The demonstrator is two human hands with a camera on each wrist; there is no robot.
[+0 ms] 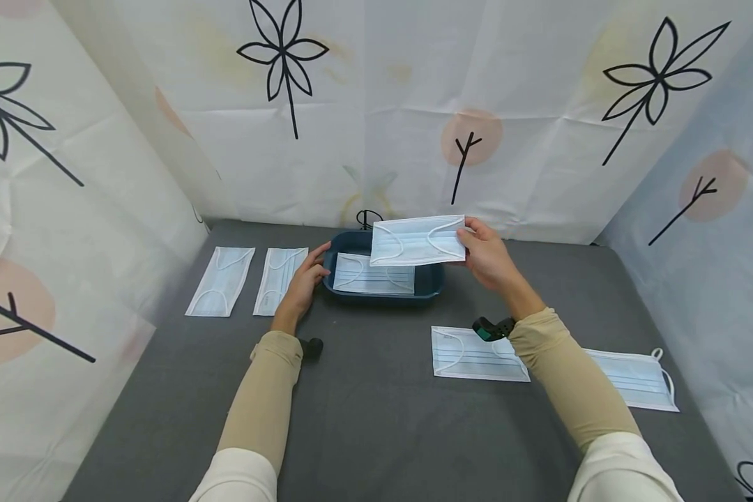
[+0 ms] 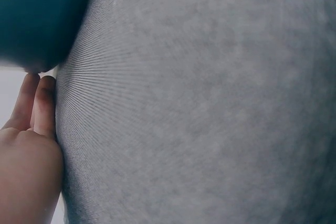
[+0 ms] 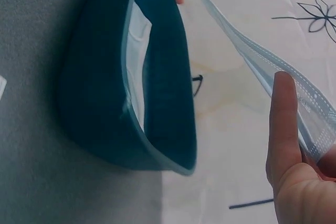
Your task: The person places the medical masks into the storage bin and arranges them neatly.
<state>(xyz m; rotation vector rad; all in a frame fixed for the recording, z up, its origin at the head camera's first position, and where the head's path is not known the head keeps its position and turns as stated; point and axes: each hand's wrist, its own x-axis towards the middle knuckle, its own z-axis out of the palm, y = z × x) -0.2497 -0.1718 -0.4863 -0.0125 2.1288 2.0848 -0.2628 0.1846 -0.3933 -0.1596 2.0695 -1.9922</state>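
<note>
My right grip (image 1: 486,256) is pinched on the right end of a pleated face mask (image 1: 408,240), thumb against fingers, holding it above the right part of the blue tub (image 1: 376,298). My left grip (image 1: 303,284) is relaxed, its extended fingers touching the tub's left end. A second mask (image 1: 359,280) lies inside the tub. On the grey worktop (image 1: 376,404), two masks (image 1: 221,282) lie to the left, two more masks (image 1: 470,359) nearer me, right.

One mask (image 1: 374,278) in the tub (image 1: 383,300); another mask (image 1: 414,242) above; two masks (image 1: 222,280) left; two nearer masks (image 1: 470,357) right
</note>
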